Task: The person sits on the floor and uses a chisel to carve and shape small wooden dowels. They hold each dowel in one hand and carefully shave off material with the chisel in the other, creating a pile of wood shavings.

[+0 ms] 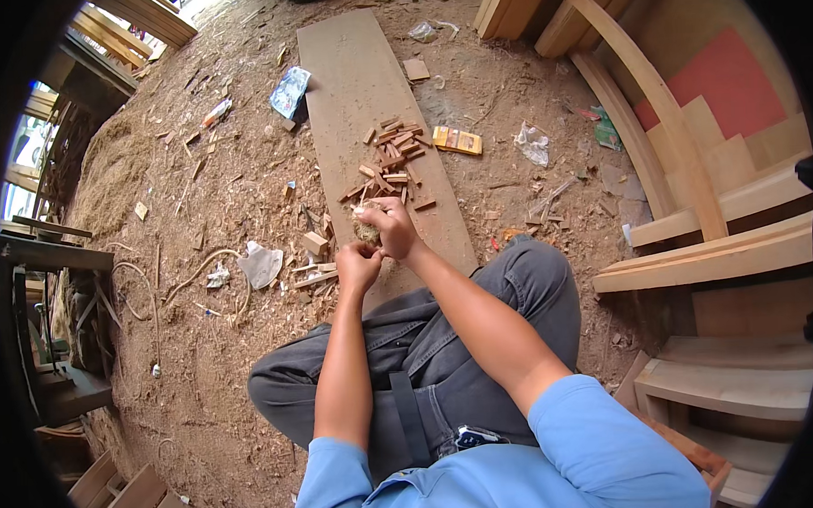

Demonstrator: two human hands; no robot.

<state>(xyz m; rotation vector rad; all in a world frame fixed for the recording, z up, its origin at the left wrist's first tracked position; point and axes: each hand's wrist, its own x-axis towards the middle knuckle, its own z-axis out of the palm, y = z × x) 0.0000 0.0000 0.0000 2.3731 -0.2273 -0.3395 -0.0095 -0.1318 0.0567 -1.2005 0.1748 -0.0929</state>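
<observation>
I sit cross-legged before a long flat board (pixel 346 68) on the dusty floor. My right hand (pixel 395 227) grips a pale, rough, tan clump (pixel 365 221), perhaps fibre or shavings; its exact kind is unclear. Just below it, my left hand (pixel 360 263) is closed, its fingertips at the underside of the right hand; what they hold is hidden. A loose pile of small reddish wooden pieces (pixel 390 160) lies on the board just beyond both hands.
Wooden frames (pixel 702 253) stand along the right, stacked timber and dark furniture (pixel 57 257) along the left. Sawdust, offcuts (pixel 317 244), a pale cord (pixel 201 275), a blue packet (pixel 289 92), a yellow packet (pixel 456 140) and plastic scraps (pixel 532 144) lie around the board.
</observation>
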